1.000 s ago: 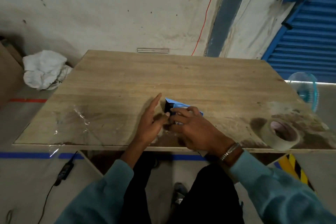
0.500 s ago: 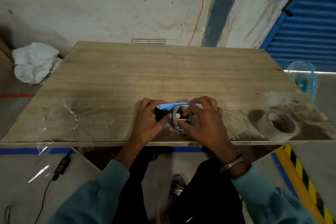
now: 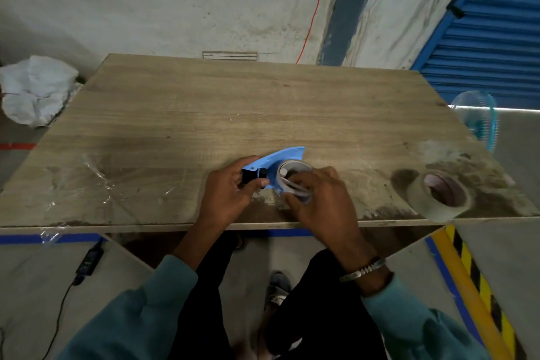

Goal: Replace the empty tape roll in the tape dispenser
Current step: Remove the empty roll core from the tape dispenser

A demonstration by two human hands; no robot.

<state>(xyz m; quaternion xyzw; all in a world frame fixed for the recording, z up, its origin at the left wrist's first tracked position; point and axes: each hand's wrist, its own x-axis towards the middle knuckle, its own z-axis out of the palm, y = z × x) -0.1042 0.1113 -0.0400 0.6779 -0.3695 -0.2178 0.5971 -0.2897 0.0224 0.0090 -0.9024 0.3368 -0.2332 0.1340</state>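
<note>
A blue tape dispenser [image 3: 280, 159] lies on its side near the front edge of the wooden table [image 3: 233, 114]. My left hand [image 3: 229, 193] grips its black handle end. An empty cardboard roll core [image 3: 292, 174] sits on the dispenser's hub, and my right hand [image 3: 318, 199] has its fingers closed around that core's near side. A full roll of clear tape [image 3: 438, 196] lies flat at the table's front right corner, apart from both hands.
Crumpled clear tape scraps [image 3: 96, 181] stick to the table's left front. A white bag [image 3: 35, 88] lies on the floor at left, a small blue fan [image 3: 479, 117] stands at right. A black cable adapter [image 3: 89, 257] lies below the table.
The dispenser has been turned so its blue side plate and the core face up. My left hand closed on the handle and my right hand moved onto the core.
</note>
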